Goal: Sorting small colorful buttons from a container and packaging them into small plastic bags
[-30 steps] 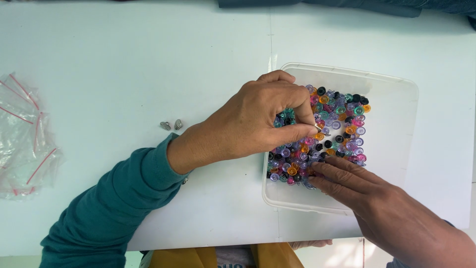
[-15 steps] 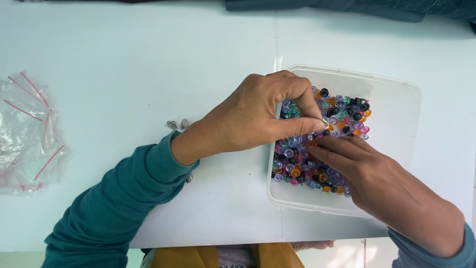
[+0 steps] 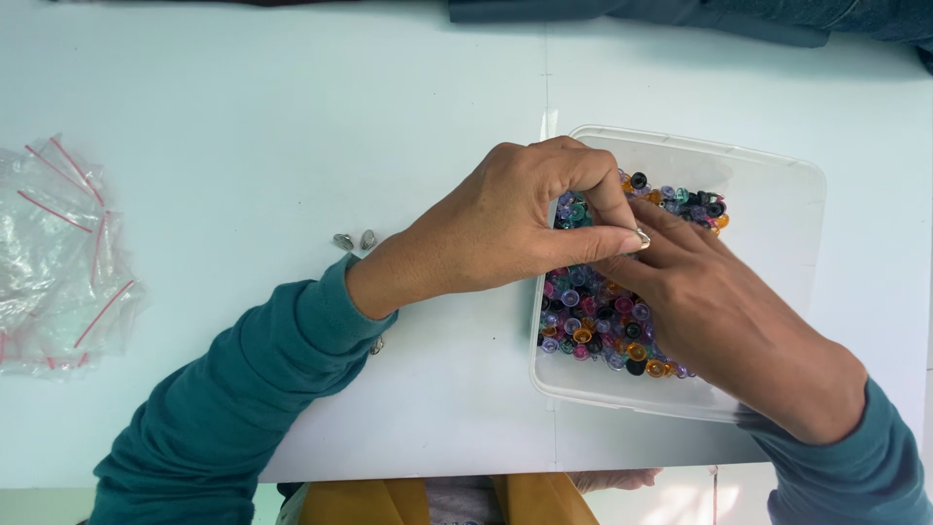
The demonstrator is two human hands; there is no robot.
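A clear plastic tray [image 3: 777, 209] on the white table holds a heap of small coloured beads [image 3: 598, 326] in purple, orange, teal and black. My left hand [image 3: 496, 228] reaches over the tray's left rim, thumb and fingers pinched on a small silvery piece [image 3: 642, 236]. My right hand [image 3: 719, 311] lies over the beads, its fingertips meeting the left hand's at that piece. What the right fingers grip is hidden. Both arms wear teal sleeves.
Two small silver metal pieces [image 3: 355, 240] lie on the table left of my left wrist. A pile of small clear zip bags with red strips [image 3: 58, 262] sits at the far left. Dark cloth [image 3: 700, 15] lies along the far edge.
My right hand has moved up across the beads to meet the left hand's fingertips. The left hand stayed over the tray's left rim, still pinched.
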